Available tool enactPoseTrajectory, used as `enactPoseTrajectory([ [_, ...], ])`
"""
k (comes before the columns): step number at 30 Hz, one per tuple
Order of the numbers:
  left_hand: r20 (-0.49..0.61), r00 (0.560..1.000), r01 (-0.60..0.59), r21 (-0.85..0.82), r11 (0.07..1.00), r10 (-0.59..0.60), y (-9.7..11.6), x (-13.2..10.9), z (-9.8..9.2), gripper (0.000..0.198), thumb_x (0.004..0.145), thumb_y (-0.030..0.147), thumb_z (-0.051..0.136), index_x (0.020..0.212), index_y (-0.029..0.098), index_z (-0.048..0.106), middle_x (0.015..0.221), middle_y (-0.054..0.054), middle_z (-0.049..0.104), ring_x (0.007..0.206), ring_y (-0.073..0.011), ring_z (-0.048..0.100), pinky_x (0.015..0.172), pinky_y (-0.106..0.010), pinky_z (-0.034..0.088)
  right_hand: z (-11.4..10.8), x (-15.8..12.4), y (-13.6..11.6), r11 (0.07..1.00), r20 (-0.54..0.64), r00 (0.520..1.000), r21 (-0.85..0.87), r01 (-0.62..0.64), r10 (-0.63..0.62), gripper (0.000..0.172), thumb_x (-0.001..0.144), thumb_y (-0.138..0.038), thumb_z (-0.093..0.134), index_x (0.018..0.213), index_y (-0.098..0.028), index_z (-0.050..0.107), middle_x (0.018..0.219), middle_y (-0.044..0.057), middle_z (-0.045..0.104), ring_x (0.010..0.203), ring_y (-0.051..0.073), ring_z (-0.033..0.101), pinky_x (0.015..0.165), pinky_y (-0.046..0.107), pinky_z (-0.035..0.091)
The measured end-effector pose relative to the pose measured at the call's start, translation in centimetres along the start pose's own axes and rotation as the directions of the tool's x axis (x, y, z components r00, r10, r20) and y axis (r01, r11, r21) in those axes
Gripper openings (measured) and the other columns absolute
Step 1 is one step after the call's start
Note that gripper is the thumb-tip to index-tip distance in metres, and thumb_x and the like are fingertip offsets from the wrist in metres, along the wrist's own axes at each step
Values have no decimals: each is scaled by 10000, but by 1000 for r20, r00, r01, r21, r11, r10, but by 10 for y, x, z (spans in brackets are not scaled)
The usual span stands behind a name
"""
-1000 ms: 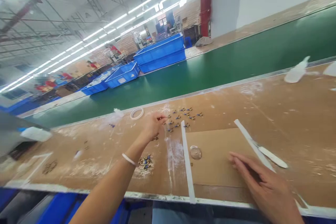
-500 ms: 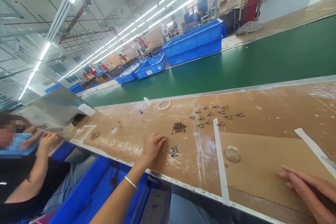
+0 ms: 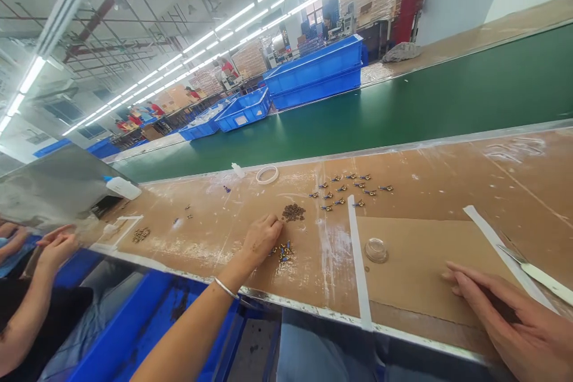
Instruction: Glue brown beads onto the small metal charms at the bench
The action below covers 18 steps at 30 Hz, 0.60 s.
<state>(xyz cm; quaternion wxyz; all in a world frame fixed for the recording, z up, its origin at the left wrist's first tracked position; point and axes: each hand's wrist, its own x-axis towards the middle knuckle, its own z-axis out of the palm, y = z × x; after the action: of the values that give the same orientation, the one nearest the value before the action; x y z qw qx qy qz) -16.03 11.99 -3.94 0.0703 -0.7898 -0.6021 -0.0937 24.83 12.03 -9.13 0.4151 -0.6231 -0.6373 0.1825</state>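
On the brown cardboard-covered desk (image 3: 425, 274), the left hand (image 3: 262, 237) lies palm down with its fingers (image 3: 274, 228) curled loosely together, their tips touching a small cluster of blue-and-gold parts (image 3: 282, 250) near the desk's front edge; whether they pinch one cannot be told. The right hand (image 3: 510, 322) rests flat at the lower right, fingers (image 3: 465, 283) stretched out and close together, holding nothing.

Just beyond the left hand sits one pile of small dark brown pieces (image 3: 293, 212). Farther back, about a dozen more blue-and-gold parts (image 3: 349, 188) lie spread in loose rows. One white strip (image 3: 358, 256) runs from those rows to the front edge, between the two hands, and a second white strip (image 3: 501, 250) slants just beside the right hand, with one flat blade-like tool (image 3: 537, 273) next to it. One small clear round dish (image 3: 376, 249) stands just right of the first strip. One white ring of tape (image 3: 267, 174) and one small white bottle (image 3: 237, 170) lie at the far edge, against the green conveyor belt (image 3: 403, 107). Across the belt stand several blue bins (image 3: 313, 71). At the far left, another person's hand (image 3: 56, 245) hovers by the desk's end, near one more small heap of parts (image 3: 141, 234).
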Motion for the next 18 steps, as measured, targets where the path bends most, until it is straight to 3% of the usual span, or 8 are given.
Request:
enactPoseTrajectory([
  [4, 12, 979, -204, -29, 979, 204, 35, -7, -13, 201, 993, 216, 454, 968, 184, 651, 881, -51, 643, 816, -159, 590, 742, -285, 484, -8, 2, -9, 999, 86, 996, 28, -21, 18, 390, 796, -599, 502, 910, -301, 726, 881, -9, 768, 811, 212, 736, 788, 330, 594],
  [8, 89, 820, -566, -13, 824, 565, 68, -13, -22, 210, 995, 157, 417, 1091, 134, 602, 919, -89, 667, 833, -184, 594, 750, -331, 504, -8, 0, -9, 999, 86, 996, 34, -17, 14, 384, 834, -591, 495, 954, -300, 714, 911, -15, 764, 829, 197, 730, 807, 330, 580],
  [10, 126, 771, -630, 8, 776, 625, 76, -14, -25, 231, 995, 142, 392, 1108, 111, 591, 944, -114, 671, 869, -205, 600, 783, -364, 516, -7, -1, -8, 1000, 82, 997, 29, 0, -3, 371, 853, -587, 490, 979, -313, 704, 929, -25, 759, 834, 190, 726, 803, 330, 576],
  [12, 134, 751, -653, 2, 758, 647, 77, -14, -26, 248, 993, 131, 380, 1129, 96, 585, 977, -131, 675, 896, -212, 603, 810, -374, 521, -7, -2, -7, 1000, 76, 997, 18, 16, -17, 355, 863, -580, 490, 977, -318, 701, 931, -30, 756, 838, 184, 724, 787, 318, 574],
  [15, 107, 762, -636, -66, 769, 639, 66, -15, -26, 293, 997, 121, 366, 1210, 106, 567, 1053, -133, 682, 965, -206, 602, 865, -365, 514, -8, -2, -8, 1000, 68, 997, 14, 28, -29, 344, 867, -569, 494, 969, -313, 701, 914, -31, 754, 832, 175, 722, 777, 299, 573],
  [16, 84, 790, -601, -92, 794, 608, 58, -15, -24, 308, 1001, 131, 363, 1231, 125, 567, 1070, -126, 685, 976, -201, 601, 874, -361, 511, -8, -1, -9, 1000, 74, 997, 13, 27, -28, 342, 864, -566, 498, 968, -312, 703, 909, -31, 755, 825, 173, 723, 768, 293, 573],
  [18, 34, 888, -449, -138, 883, 458, 38, -12, -18, 309, 1004, 168, 383, 1213, 178, 610, 1055, -101, 696, 955, -191, 607, 869, -353, 509, -8, 0, -10, 1000, 91, 996, 16, 12, -13, 333, 854, -556, 508, 966, -312, 707, 906, -32, 757, 815, 173, 725, 764, 288, 573],
])
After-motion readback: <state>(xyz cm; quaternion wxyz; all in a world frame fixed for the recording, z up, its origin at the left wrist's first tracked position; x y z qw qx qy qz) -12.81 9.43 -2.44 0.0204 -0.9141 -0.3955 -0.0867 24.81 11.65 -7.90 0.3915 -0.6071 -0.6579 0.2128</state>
